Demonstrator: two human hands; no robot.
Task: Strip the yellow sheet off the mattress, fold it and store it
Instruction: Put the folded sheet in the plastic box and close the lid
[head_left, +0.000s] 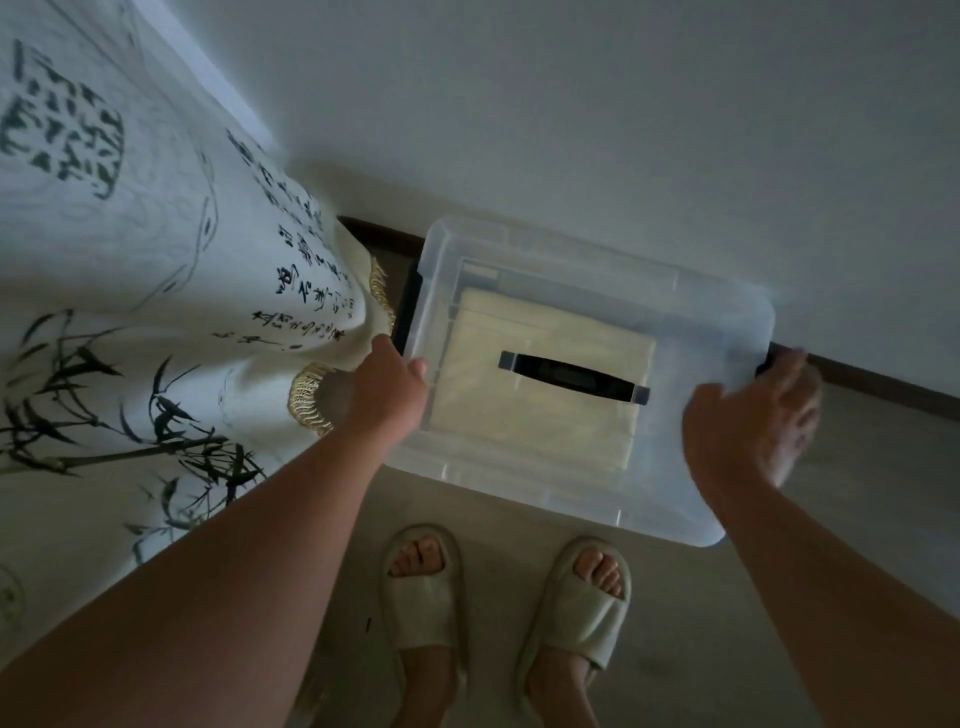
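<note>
The folded yellow sheet (540, 379) lies inside the clear storage box (691, 499), lid on. Our left hand (389, 374) and right hand (753, 410) grasp its end edges; only final placement remains, we judge.

A clear plastic storage box (571, 374) sits on the floor (779, 597) against the wall (571, 104), with a folded pale yellow sheet (540, 395) inside under a lid with a dark bar handle (574, 376). To its left hangs a white fringed cloth printed with bamboo and calligraphy (130, 286). Before it stand two feet in pale slide sandals (498, 603) — the left hand (389, 379) on the box's left end, the right hand (753, 415) at its right end.
</note>
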